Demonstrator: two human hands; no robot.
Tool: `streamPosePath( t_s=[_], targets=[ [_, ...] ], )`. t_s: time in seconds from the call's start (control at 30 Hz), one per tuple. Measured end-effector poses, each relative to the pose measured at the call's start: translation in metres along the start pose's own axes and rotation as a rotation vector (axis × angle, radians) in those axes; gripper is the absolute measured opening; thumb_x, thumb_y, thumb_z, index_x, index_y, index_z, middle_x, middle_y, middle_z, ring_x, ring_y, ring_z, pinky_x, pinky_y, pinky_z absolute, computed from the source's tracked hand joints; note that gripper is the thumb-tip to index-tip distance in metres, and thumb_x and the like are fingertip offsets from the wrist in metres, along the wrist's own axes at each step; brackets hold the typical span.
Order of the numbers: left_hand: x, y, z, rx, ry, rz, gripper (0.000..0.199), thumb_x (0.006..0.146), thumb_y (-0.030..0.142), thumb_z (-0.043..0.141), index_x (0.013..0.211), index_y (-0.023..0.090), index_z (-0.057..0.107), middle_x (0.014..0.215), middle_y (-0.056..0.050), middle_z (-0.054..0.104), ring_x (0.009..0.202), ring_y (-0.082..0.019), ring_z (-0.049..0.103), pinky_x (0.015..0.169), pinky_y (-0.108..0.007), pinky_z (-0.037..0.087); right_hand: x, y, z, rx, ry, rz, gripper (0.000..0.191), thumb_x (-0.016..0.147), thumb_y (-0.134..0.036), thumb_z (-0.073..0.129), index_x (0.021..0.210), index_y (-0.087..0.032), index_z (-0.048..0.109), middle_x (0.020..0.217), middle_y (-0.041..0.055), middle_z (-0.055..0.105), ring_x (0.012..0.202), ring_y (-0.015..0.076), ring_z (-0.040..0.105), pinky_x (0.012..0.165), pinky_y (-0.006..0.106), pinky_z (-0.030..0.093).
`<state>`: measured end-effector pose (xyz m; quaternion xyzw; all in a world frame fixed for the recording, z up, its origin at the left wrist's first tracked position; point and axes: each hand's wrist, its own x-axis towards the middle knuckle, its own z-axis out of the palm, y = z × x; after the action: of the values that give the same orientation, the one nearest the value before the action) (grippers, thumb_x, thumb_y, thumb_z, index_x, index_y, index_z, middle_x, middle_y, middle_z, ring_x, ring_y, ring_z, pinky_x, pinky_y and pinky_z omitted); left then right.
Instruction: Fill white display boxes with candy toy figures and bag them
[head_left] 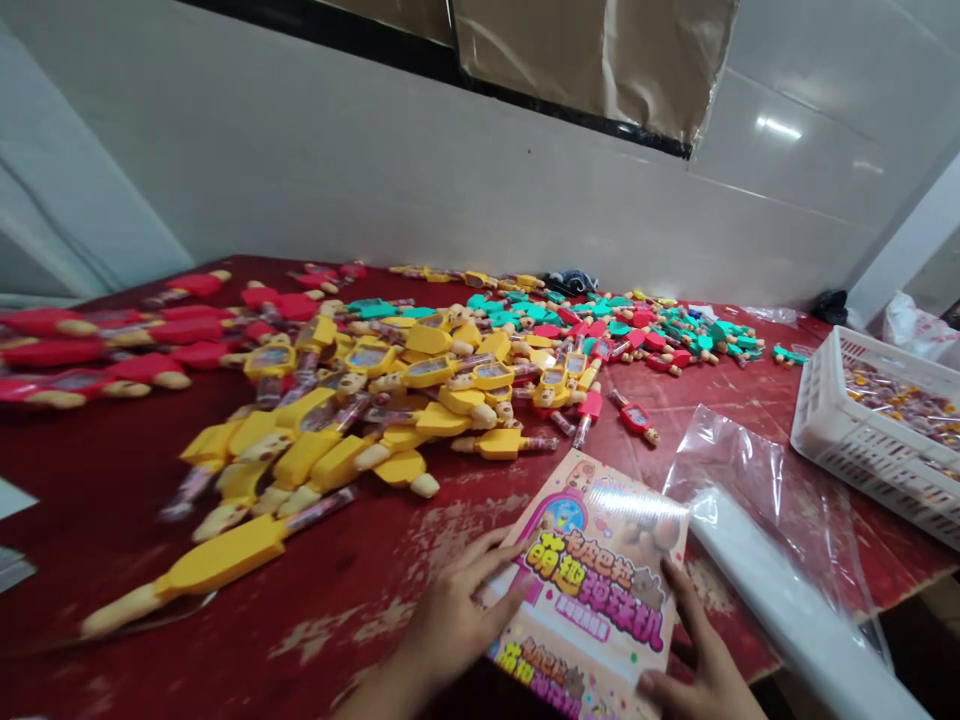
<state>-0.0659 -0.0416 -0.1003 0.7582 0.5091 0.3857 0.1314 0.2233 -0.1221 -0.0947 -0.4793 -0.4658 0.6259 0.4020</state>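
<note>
- My left hand (457,610) sits at the bottom centre of the frame, fingers spread and laid flat on the left edge of the printed box (600,590); it presses on the box, it does not grip it.
- My right hand (701,665) is at the lower right, fingers loosely open, thumb along the box's right edge and fingertips curled at its lower corner. It steadies the box; nothing is closed inside it.
- The box lies flat on the red table (112,500), bottom centre, tilted a little, with a glossy patch across its top face.
- I judge it a light, thin card carton: stiff along the edges, easily dented on the broad faces, and slippery where the sheen shows. The two long side edges look like the best place to hold it, one hand on each.
- Just right of the box lies a clear plastic bag (757,510), soft and crinkly, partly off the table edge.
- Farther right, a white slotted basket (840,440) holds small wrapped pieces.
- Across the middle of the frame spreads a heap of yellow toys (337,430); red toys (112,340) lie at upper left, green toys (660,330) toward upper right.
</note>
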Motion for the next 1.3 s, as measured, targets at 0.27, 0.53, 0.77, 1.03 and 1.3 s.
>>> streamPosePath(
  t_s=[0.27, 0.53, 0.77, 1.03, 1.3],
  targets=[
    [-0.042, 0.014, -0.042, 0.008, -0.065, 0.003, 0.043, 0.088, 0.05, 0.047, 0.058, 0.022, 0.06, 0.068, -0.003, 0.066, 0.066, -0.018, 0.062, 0.066, -0.028, 0.052, -0.039, -0.035, -0.024, -0.621, -0.121, 0.115, 0.082, 0.067, -0.046, 0.077, 0.14, -0.027, 0.043, 0.146, 0.0104, 0.042, 0.136, 0.0309, 0.038, 0.114, 0.048, 0.028],
    [0.072, 0.027, -0.025, 0.021, -0.076, -0.096, 0.042, 0.087, 0.049, 0.043, 0.107, 0.017, 0.059, 0.112, -0.01, 0.062, 0.109, -0.025, 0.056, 0.096, -0.034, 0.044, 0.075, -0.069, -0.025, -0.969, 0.396, -0.284, 0.051, 0.085, -0.05, 0.052, 0.124, -0.016, 0.054, 0.122, 0.0156, 0.061, 0.112, 0.0285, 0.058, 0.096, 0.045, 0.045],
    [0.096, 0.043, 0.034, 0.245, -0.472, -0.062, 0.041, 0.088, 0.047, 0.043, 0.088, 0.012, 0.065, 0.091, -0.016, 0.065, 0.092, -0.032, 0.058, 0.084, -0.043, 0.047, 0.108, -0.076, -0.004, -1.329, 0.168, 0.008, 0.051, 0.091, -0.058, 0.037, 0.08, -0.018, 0.067, 0.076, 0.0107, 0.07, 0.072, 0.0245, 0.065, 0.058, 0.029, 0.038],
    [0.052, 0.055, 0.009, 0.3, -0.503, -0.055, 0.048, 0.088, 0.051, 0.044, 0.107, 0.009, 0.058, 0.111, -0.018, 0.058, 0.109, -0.034, 0.046, 0.099, -0.046, 0.038, 0.071, -0.07, 0.01, -1.468, 0.177, -0.169, 0.041, 0.09, -0.054, 0.042, 0.069, -0.02, 0.052, 0.07, 0.0069, 0.064, 0.069, 0.0203, 0.058, 0.061, 0.028, 0.032],
    [0.067, 0.051, 0.023, -0.09, -0.432, -0.226, 0.037, 0.073, 0.045, 0.064, 0.092, 0.013, 0.062, 0.103, -0.015, 0.06, 0.109, -0.037, 0.046, 0.102, -0.055, 0.033, 0.087, -0.074, -0.007, -1.318, 0.109, -0.096, 0.045, 0.089, -0.055, 0.043, 0.062, -0.02, 0.053, 0.06, 0.0031, 0.058, 0.056, 0.0154, 0.051, 0.053, 0.026, 0.028]
  ],
)
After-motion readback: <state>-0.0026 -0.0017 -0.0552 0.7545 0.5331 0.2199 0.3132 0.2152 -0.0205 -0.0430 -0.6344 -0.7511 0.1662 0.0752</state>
